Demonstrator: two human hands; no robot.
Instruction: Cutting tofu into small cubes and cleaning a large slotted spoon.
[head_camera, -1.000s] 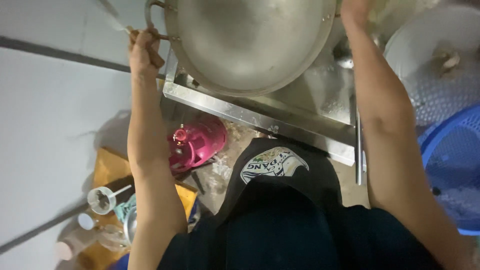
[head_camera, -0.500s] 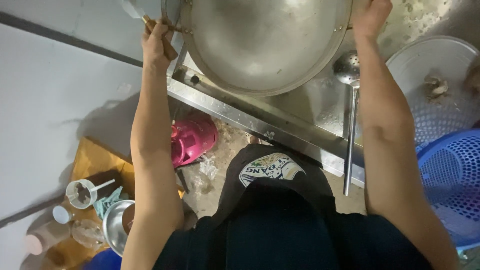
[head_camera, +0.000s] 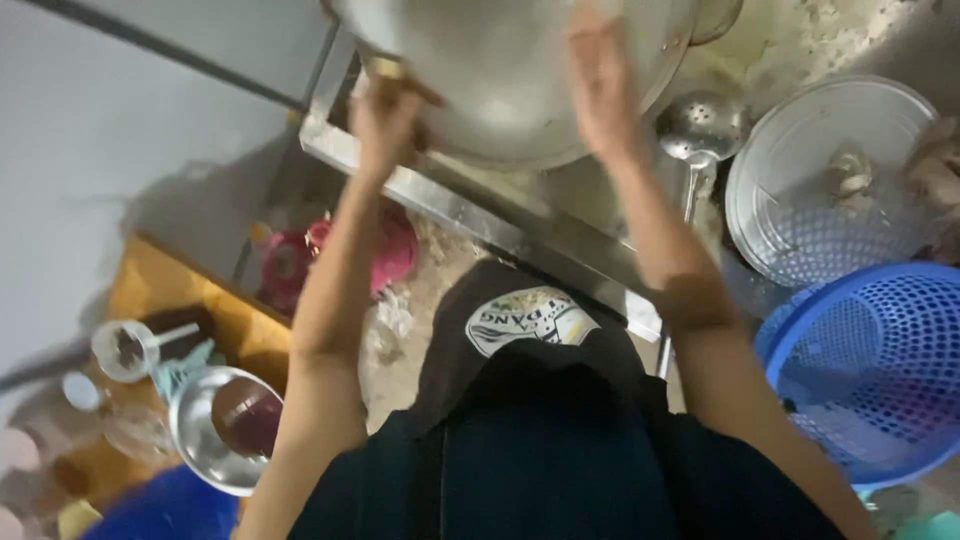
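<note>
Right hand (head_camera: 600, 85) shifted from rim onto wok (head_camera: 500, 70), fingers flat; left hand (head_camera: 385, 115) gripping handle, scrubbing, steady hold needed next

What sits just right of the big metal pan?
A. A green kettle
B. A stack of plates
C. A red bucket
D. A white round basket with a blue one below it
D: beside the pan, which both the left hand and right hand touch, lies a white basket, with a blue basket below it in the picture.
</note>
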